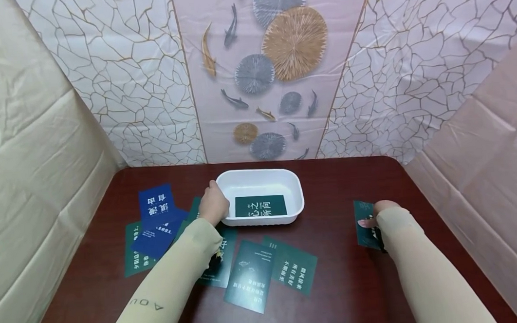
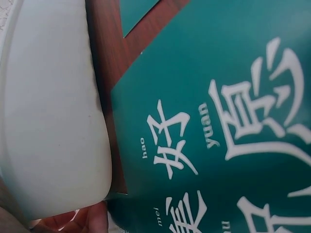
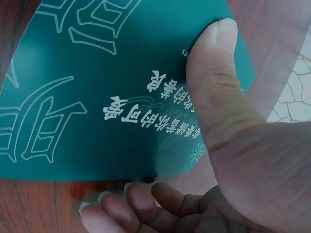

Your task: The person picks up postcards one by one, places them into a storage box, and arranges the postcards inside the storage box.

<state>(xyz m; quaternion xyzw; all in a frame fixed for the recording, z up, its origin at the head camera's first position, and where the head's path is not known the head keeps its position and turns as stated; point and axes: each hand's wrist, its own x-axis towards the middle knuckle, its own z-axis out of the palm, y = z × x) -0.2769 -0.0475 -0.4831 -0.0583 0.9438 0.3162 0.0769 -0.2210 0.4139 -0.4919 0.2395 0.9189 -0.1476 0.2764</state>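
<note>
My left hand (image 1: 214, 203) grips the left end of a white plastic tub (image 1: 259, 172). In the left wrist view, its fingers (image 2: 95, 217) curl below the tub's wall (image 2: 56, 121), beside a green card (image 2: 175, 77) with large white characters. Inside the tub lies another green card (image 1: 245, 208) with white writing. Over at the right, my right hand (image 1: 386, 208) holds a dark green card (image 1: 363, 212). The right wrist view shows the thumb (image 3: 214, 82) on that card's printed face and the other fingers beneath it.
Blue cards (image 1: 157, 201) overlap a green card (image 1: 133, 251) at the left of the dark red table (image 1: 330, 187). More green cards (image 1: 249, 276) (image 1: 297, 269) lie in front of the tub. Fabric walls (image 1: 149, 89) enclose the table's back and sides.
</note>
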